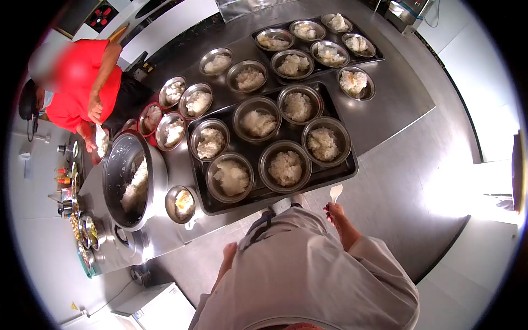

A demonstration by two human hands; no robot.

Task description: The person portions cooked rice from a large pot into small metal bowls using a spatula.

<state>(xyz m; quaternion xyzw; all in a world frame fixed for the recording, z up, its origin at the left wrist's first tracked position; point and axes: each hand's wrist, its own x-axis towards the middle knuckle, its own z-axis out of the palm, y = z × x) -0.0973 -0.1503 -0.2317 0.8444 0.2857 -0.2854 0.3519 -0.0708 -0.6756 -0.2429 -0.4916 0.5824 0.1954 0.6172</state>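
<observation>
In my right hand [334, 212] is a white spoon [336, 192], held beyond the table's front edge. My left hand [229, 252] hangs low beside my body; its fingers are too small and dim to read. Closest to me on the table, a black tray [346, 171] carries several metal bowls [285, 169] of rice. A single bowl with rice and something yellowish [184, 204] stands left of the tray. Farther left is a large pot [118, 181] partly filled with rice [137, 184].
A co-worker in red [82, 71] stands at the left, holding a white scoop [100, 135] over a bowl. More rice bowls [246, 76] and a second tray [376, 56] occupy the table's far side. Small food dishes [91, 234] line the left end.
</observation>
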